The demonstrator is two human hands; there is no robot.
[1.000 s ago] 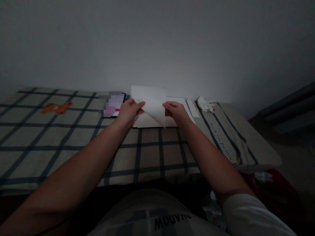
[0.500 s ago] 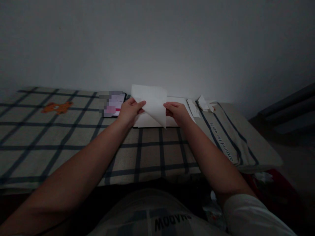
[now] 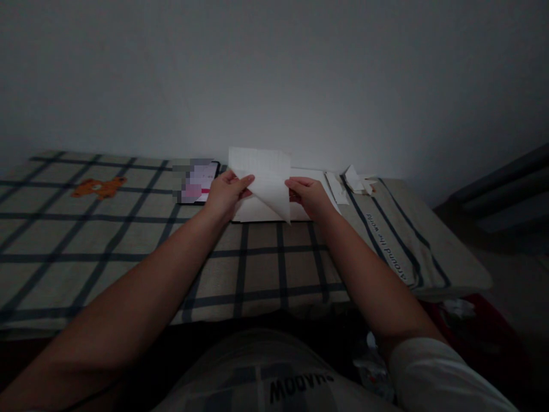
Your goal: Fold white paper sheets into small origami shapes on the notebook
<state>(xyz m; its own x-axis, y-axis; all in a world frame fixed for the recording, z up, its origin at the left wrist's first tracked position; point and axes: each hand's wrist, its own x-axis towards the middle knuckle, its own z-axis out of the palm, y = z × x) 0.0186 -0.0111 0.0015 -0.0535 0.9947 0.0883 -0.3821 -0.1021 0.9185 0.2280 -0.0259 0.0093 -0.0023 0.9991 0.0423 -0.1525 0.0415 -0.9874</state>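
Part-folded white paper sheet (image 3: 266, 183) pinched at either edge by left hand (image 3: 226, 194) and right hand (image 3: 309, 195), raised just above the flat pad (image 3: 257, 213) on the bed (image 3: 128, 240); diagonal crease made, further folds seemingly left.

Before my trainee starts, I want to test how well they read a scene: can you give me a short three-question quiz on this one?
1. True or false: both hands hold the white paper sheet.
2. What lies just beyond the left hand? A) phone B) mug C) scissors
3. Fill in: the paper scraps lie past the right hand, near the ____.

Key: 1 true. 2 A, the phone. 3 wall.
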